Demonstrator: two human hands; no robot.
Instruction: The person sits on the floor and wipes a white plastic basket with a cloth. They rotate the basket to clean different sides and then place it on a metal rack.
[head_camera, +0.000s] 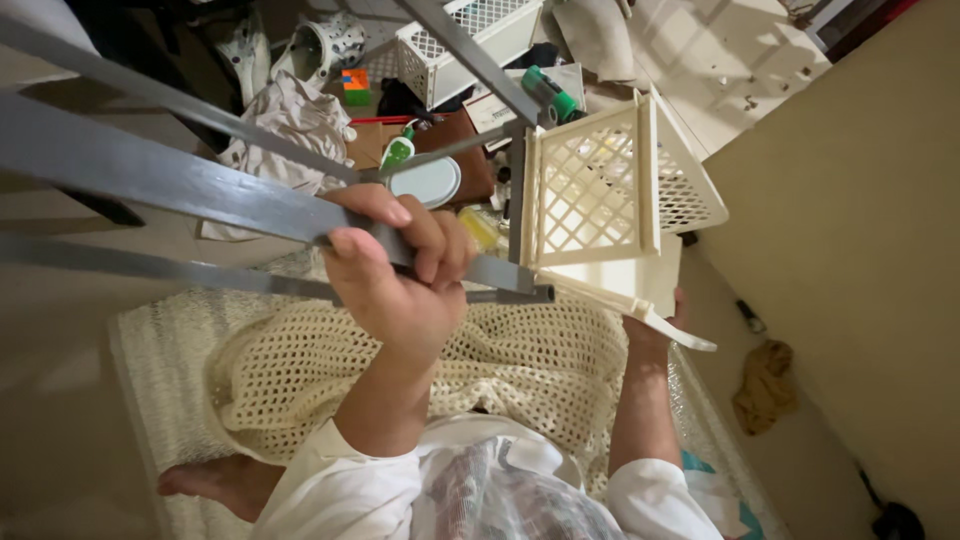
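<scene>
- The left hand (395, 270) was wrapped tight around a grey metal frame bar (180, 180).
- The right hand (655, 325), mostly hidden, held up a cream lattice crate (610, 190) from underneath, just right of the bar's end.
- A cream knitted blanket (500, 370) lay below, near the person.

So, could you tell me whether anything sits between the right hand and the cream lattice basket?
Nothing visible does: the right hand already touches the cream lattice basket from below. The left hand grips a grey metal bar beside it.
</scene>
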